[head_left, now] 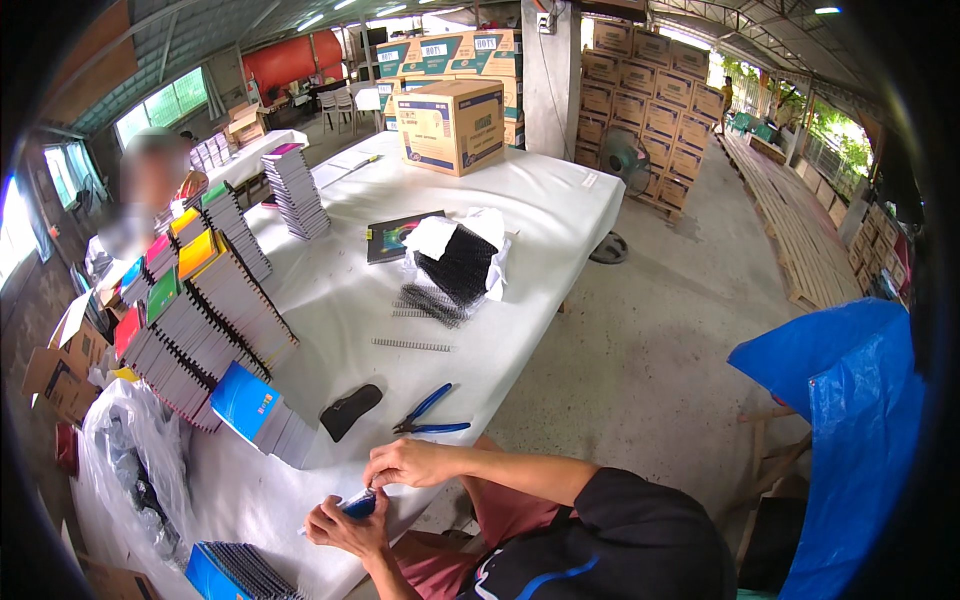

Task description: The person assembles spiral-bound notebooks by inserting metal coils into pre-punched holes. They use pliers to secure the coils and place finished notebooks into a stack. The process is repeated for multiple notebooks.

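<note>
Here you are at the near edge of the table (530, 250), and the blue booklet (359, 507) sits between your two hands, tipped up off the cloth. Your left hand (347, 526) closes round it, thumb and fingers gripping its near side. Your right hand (404, 463) bunches its fingertips at the far edge; I can't tell whether they pinch or just press there. This looks like work on the binding edge, so let the left hand do the clamping: pages squared, edge turned up toward your right fingertips. Small, even moves should suit it best; forcing could bend the cover or snag a hole. The blue-handled cutters (432, 412) lie just beyond your right hand, handy should a wire end want trimming. Mind the unbound blue stack (262, 415), far and left of your hands; an elbow could topple it.
</note>
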Action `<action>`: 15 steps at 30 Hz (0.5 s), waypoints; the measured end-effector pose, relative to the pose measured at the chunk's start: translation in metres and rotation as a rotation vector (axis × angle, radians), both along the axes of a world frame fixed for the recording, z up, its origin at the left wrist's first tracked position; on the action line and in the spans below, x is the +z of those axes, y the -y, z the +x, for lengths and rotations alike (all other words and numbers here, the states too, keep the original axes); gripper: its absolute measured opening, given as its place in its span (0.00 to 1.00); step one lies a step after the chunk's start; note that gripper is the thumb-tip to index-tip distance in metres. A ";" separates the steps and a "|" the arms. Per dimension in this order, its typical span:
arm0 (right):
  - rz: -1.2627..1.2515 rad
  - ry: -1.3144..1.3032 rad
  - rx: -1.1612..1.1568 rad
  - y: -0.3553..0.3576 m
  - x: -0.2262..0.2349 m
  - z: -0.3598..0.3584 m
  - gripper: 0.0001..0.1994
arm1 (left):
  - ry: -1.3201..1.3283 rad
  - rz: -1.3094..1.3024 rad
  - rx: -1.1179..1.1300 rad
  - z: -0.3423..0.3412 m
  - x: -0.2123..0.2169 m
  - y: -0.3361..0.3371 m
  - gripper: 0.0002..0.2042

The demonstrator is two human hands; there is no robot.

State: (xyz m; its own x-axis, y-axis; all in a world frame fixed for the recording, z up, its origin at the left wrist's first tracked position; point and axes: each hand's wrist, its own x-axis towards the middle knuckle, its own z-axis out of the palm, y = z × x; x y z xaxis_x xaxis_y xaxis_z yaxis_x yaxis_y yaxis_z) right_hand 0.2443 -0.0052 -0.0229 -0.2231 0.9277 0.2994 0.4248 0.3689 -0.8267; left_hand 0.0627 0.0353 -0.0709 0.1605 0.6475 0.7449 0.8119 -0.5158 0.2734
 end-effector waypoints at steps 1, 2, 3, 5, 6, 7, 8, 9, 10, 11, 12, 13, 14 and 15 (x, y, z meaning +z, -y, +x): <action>0.031 -0.059 -0.002 0.000 0.001 -0.003 0.10 | 0.007 0.010 0.005 0.000 0.002 0.001 0.31; 0.026 -0.009 -0.016 -0.002 -0.001 -0.005 0.10 | -0.004 0.021 0.021 -0.001 0.006 0.002 0.32; 0.017 0.048 -0.039 -0.003 -0.005 -0.004 0.10 | -0.001 0.029 0.026 0.001 0.008 0.002 0.31; 0.002 0.124 -0.081 -0.001 -0.008 -0.005 0.10 | 0.003 0.045 0.038 0.003 0.009 0.003 0.31; -0.002 0.145 -0.097 0.002 -0.006 -0.005 0.10 | 0.008 0.026 0.033 0.002 0.008 0.004 0.31; -0.005 0.165 -0.114 0.004 -0.004 -0.005 0.11 | 0.013 0.008 0.029 0.002 0.006 0.004 0.31; -0.031 0.182 -0.159 0.006 0.001 -0.004 0.11 | 0.017 -0.011 0.025 0.002 0.005 0.005 0.30; -0.054 0.194 -0.204 0.007 0.010 -0.003 0.11 | 0.012 -0.016 0.031 0.001 0.005 0.005 0.30; -0.077 0.206 -0.249 0.006 0.014 -0.002 0.12 | 0.008 -0.021 0.037 0.000 0.005 0.006 0.30; -0.061 0.244 -0.206 0.005 0.012 -0.004 0.12 | 0.003 -0.026 0.043 0.000 0.005 0.006 0.29; -0.045 0.281 -0.169 0.005 0.008 -0.006 0.11 | 0.011 -0.019 0.035 0.001 0.006 0.006 0.29; -0.029 0.319 -0.132 0.006 0.005 -0.007 0.11 | 0.020 -0.012 0.027 0.002 0.006 0.005 0.28; -0.010 0.309 -0.130 0.006 0.002 -0.006 0.11 | 0.030 -0.006 0.018 0.003 0.006 0.006 0.28; 0.013 0.300 -0.123 0.005 0.000 -0.005 0.11 | 0.030 -0.005 0.015 0.003 0.007 0.005 0.28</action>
